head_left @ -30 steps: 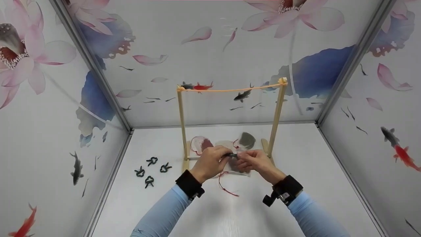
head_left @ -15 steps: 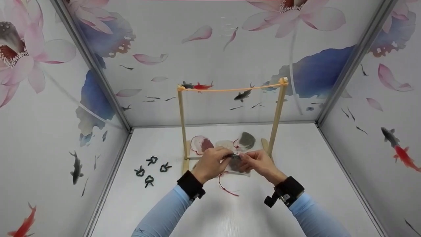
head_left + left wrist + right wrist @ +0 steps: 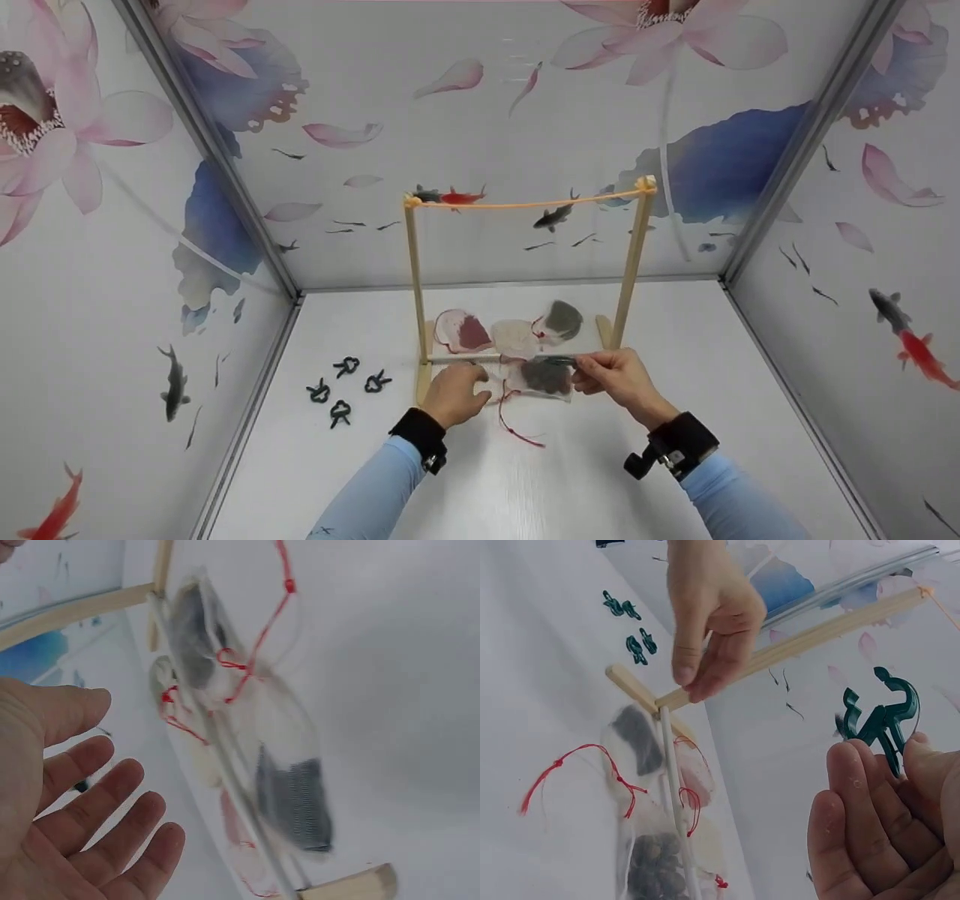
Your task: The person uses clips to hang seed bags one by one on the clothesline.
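My right hand point(image 3: 592, 373) pinches a dark green clip point(image 3: 560, 361) between thumb and fingers, just above a mesh sachet of dark bits point(image 3: 546, 377) lying by the rack's low white rod point(image 3: 502, 358). The right wrist view shows the clip point(image 3: 881, 716) upright at my right hand's point(image 3: 881, 765) fingertips. My left hand point(image 3: 454, 386) hovers near the left foot of the wooden rack point(image 3: 416, 285), holding nothing. In the left wrist view the left hand point(image 3: 127, 765) has relaxed, spread fingers beside the sachet point(image 3: 296, 802). A red cord point(image 3: 517, 429) trails from the sachet toward me.
Three more sachets, reddish point(image 3: 469, 331), pale point(image 3: 514, 336) and grey-green point(image 3: 562, 319), lie behind the rod. An orange string point(image 3: 525, 204) spans the rack's two posts. Several green clips point(image 3: 345, 386) lie at the left. Printed walls enclose the white floor point(image 3: 525, 487) on three sides.
My hands have parted. The left hand let go and drew back to the left, now empty; the right hand moved right with the clip. The sachet lies uncovered.
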`<action>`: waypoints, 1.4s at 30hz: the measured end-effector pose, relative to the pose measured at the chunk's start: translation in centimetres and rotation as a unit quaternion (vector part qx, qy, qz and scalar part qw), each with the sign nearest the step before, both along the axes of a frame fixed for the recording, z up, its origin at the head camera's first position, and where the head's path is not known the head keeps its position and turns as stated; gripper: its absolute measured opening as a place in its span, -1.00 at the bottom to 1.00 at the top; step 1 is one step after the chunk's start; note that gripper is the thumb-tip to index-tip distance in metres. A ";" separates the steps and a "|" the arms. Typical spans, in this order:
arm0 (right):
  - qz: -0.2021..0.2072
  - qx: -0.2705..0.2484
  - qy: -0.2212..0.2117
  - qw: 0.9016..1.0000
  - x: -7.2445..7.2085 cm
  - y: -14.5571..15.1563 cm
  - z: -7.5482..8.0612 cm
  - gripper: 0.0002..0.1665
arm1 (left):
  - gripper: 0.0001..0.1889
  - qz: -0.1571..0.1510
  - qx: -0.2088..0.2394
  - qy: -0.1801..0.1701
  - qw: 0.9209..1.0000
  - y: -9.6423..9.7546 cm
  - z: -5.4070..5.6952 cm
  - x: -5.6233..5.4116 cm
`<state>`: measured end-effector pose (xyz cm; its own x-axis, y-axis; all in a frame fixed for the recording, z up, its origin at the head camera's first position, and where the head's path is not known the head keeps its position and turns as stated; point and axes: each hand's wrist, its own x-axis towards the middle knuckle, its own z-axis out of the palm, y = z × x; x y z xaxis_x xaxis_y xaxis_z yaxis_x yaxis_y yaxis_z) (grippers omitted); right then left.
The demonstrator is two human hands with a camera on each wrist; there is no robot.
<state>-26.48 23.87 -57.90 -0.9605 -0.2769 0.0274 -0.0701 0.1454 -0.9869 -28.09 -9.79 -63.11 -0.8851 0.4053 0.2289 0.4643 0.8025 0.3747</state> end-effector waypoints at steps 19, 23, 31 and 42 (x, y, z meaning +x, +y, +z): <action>0.005 0.019 -0.025 1.000 0.5 0.8 -0.8 -0.62 | -0.36 0.056 -0.168 -0.055 0.983 0.4 -8.4 0.3; 0.010 0.030 -0.017 0.999 0.6 0.9 -0.7 -0.62 | -0.61 0.075 -0.165 -0.020 0.983 0.3 -8.5 -0.1; 0.025 0.045 -0.004 0.999 0.7 0.7 -0.8 -0.64 | -0.96 0.090 -0.152 0.052 0.983 0.2 -9.6 -0.2; 0.028 0.052 0.050 0.997 0.2 0.6 -0.2 -0.72 | -0.76 0.107 -0.008 0.028 0.994 -1.3 -4.5 -2.2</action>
<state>-26.31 24.49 -58.09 -0.9374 -0.3365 0.0900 -0.1774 0.2388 -0.9547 -30.32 -11.07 -67.63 -0.9371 0.2138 0.2761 0.3030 0.8907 0.3389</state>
